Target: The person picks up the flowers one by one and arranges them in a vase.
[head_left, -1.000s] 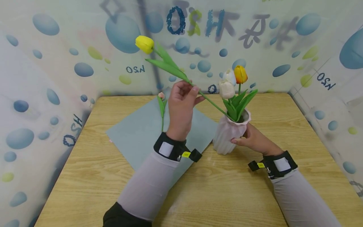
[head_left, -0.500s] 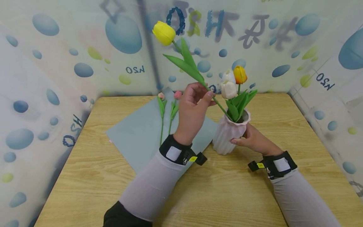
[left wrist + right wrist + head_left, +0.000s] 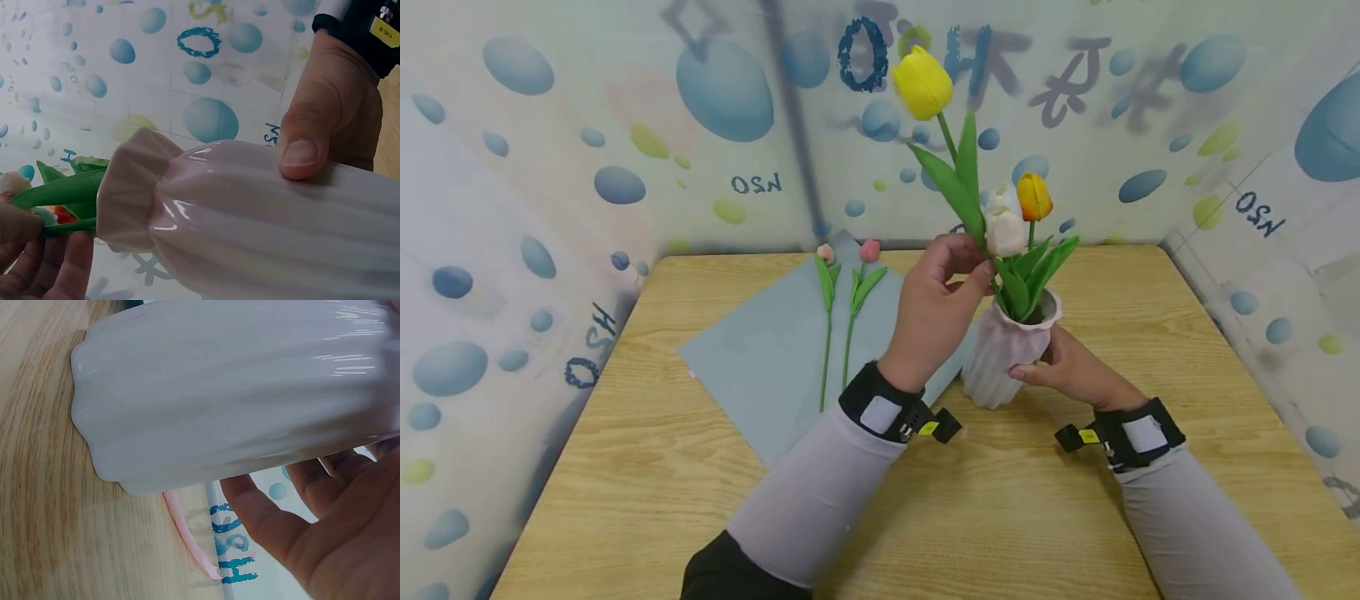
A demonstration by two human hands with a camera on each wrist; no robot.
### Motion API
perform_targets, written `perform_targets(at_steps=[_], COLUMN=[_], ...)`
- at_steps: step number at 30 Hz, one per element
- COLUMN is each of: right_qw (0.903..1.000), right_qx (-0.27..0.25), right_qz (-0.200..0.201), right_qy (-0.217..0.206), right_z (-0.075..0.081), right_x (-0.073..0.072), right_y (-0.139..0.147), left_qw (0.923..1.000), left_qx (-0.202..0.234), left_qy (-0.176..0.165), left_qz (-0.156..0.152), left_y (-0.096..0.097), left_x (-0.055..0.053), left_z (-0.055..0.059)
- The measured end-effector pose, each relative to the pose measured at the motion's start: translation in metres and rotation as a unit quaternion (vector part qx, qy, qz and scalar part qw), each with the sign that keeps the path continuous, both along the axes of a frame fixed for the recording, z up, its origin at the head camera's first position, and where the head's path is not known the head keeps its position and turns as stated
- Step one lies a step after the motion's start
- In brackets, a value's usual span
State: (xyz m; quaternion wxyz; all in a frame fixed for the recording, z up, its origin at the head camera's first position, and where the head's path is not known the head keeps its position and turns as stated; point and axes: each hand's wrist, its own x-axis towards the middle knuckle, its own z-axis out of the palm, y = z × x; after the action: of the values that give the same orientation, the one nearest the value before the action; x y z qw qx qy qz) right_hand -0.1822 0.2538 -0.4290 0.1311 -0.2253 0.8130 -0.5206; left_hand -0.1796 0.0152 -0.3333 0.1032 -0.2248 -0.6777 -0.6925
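Observation:
A yellow tulip (image 3: 922, 83) stands almost upright over the left side of a fluted pale pink vase (image 3: 1000, 362). My left hand (image 3: 936, 304) pinches its stem (image 3: 69, 226) between thumb and fingers just above the rim, and the stem's lower end is hidden inside the vase. My right hand (image 3: 1071, 371) grips the vase from the right, thumb in front, fingers behind. Inside the vase stand white tulips (image 3: 1004, 229) and an orange-yellow tulip (image 3: 1034, 197) among green leaves (image 3: 1037, 271).
A grey-blue sheet (image 3: 752, 358) lies on the wooden table (image 3: 625, 467) to the left. Two pink tulips, one paler (image 3: 826, 253) and one darker (image 3: 870, 251), lie on it. A pink ribbon (image 3: 187, 537) lies behind the vase. A patterned wall backs the table.
My left hand has moved right toward the vase, and the yellow tulip has swung from leaning far left to nearly upright. The darker pink tulip came into view. My right hand stayed on the vase.

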Motion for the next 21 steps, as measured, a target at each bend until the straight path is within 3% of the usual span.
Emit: perform_targets(at_steps=[7, 21], right_qw=[1.0, 0.9999], right_qx=[0.0, 0.003], right_qz=[0.004, 0.002], right_qy=[0.007, 0.012], right_z=[0.0, 0.0006], right_x=[0.0003, 0.0012], right_y=[0.0001, 0.0003], left_qw=[0.9989, 0.9915], left_qx=[-0.046, -0.114], left_qy=[0.007, 0.06], left_qz=[0.006, 0.02], left_y=[0.0025, 0.0038], left_x=[0.0023, 0.0041], left_z=[-0.0015, -0.0061])
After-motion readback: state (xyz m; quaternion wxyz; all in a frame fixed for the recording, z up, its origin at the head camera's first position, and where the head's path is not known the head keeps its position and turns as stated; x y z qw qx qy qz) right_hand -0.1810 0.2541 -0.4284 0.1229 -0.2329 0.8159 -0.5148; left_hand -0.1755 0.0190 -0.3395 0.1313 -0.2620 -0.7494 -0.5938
